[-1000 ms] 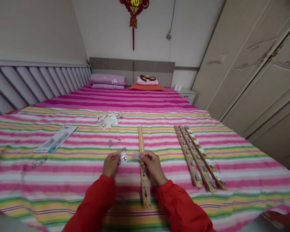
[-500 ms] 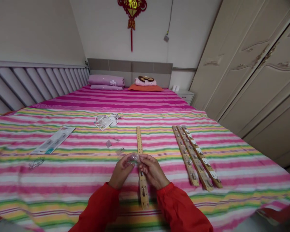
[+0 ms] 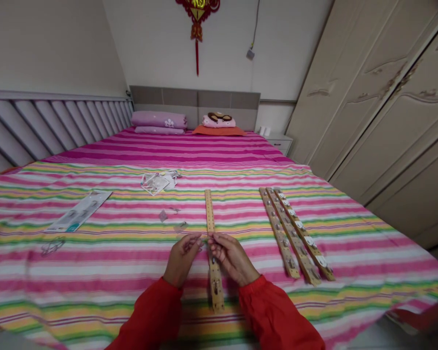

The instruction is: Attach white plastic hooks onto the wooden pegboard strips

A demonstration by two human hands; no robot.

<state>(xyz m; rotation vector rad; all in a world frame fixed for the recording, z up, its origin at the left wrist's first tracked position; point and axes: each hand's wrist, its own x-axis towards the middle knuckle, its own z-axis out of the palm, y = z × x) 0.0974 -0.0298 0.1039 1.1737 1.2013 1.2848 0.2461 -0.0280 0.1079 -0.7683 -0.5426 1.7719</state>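
My left hand (image 3: 182,257) and my right hand (image 3: 231,257) meet fingertip to fingertip over a long wooden strip (image 3: 209,210). Both are closed in a pinch on a small clear stick-on hook (image 3: 205,237), now seen nearly edge-on and mostly hidden by the fingers. The strip lies lengthwise on the bed, with rows of holes at its far part and metal hooks (image 3: 215,287) on its near part. Just left of it lie another clear stick-on hook (image 3: 181,226), a small greyish square (image 3: 162,216) and a small metal hook (image 3: 174,210).
To the right lie three wooden strips with hooks (image 3: 280,233) side by side. A hook packet (image 3: 81,211) and a wire coil (image 3: 53,246) are at left. Clear packaging (image 3: 156,183) is piled farther back. A striped sheet (image 3: 113,272) covers the bed.
The clear stick-on hook has been turned from facing me to nearly edge-on between my fingertips. My hands stay over the strip; the view has shifted slightly.
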